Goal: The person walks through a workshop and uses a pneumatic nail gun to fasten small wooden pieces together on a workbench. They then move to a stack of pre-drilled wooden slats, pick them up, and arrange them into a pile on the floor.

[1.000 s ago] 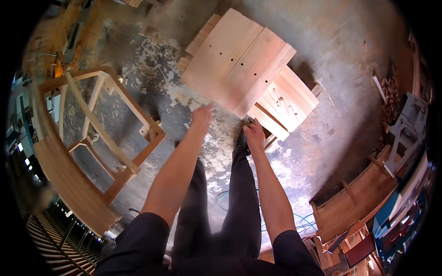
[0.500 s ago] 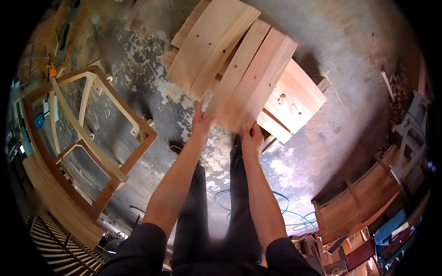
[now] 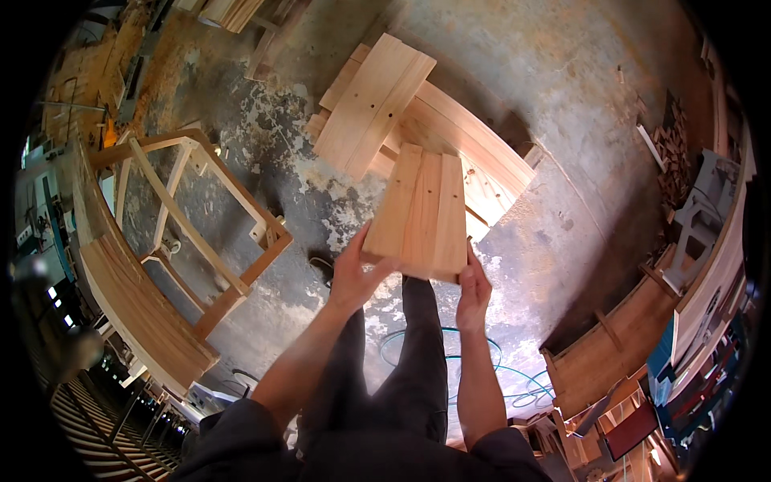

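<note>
A pale wooden panel [image 3: 422, 217] with dark round spots is held up in front of my legs, its far end over other boards. My left hand [image 3: 357, 273] grips its near left corner, the thumb lying along the near edge. My right hand [image 3: 474, 293] is closed on its near right corner; some of the fingers are hidden. Just beyond lies a second similar panel [image 3: 373, 100], tilted across the stack. Longer boards [image 3: 470, 128] rest beneath, and one brightly lit board [image 3: 498, 197] shows to the right.
A wooden frame with crossbars [image 3: 205, 233] stands at the left, beside a laminated wooden slab [image 3: 144, 313]. Loops of teal hose [image 3: 498, 353] lie on the worn concrete floor [image 3: 594, 161] near my feet. A brown wooden panel with battens [image 3: 610, 345] and scrap wood occupy the right.
The held panel has come away from the one beside it, nearer to me and turned more lengthwise. Both hands have moved closer to my body with it, the right one also to the right.
</note>
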`<state>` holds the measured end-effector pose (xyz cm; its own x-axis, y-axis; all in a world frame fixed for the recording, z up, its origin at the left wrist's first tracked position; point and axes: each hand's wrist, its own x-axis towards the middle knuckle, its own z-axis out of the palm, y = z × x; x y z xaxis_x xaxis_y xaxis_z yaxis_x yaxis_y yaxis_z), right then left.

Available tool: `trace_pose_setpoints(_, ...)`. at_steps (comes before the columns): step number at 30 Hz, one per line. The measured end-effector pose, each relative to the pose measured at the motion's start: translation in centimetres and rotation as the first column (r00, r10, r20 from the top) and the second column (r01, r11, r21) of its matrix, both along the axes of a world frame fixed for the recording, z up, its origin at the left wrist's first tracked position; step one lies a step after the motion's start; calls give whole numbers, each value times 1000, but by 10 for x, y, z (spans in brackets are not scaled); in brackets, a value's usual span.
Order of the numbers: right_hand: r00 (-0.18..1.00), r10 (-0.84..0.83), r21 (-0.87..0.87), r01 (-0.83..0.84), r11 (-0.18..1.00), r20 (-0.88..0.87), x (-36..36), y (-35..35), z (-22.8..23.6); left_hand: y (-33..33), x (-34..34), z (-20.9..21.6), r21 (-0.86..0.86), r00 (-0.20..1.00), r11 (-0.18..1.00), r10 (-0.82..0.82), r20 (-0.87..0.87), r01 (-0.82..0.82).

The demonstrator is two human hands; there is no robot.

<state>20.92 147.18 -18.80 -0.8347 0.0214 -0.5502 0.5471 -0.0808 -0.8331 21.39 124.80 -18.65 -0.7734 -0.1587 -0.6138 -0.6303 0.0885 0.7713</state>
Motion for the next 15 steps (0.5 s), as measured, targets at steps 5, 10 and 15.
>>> trace_pose_setpoints(5,940,332,103,-324,940,-77,-53,38,-16,-14,-45,11,-449,881,821,-452,-136,352)
trace_pose_setpoints(10,831,519,541,-348,765,-200,-78,33,-69,-13,-68,-39,-430,853,870,-402,-334,241)
trace_pose_setpoints(15,759,527,449,-346,824,-382,-104,18,-105,-26,-87,-98,-474,754,789,-570,-327,390)
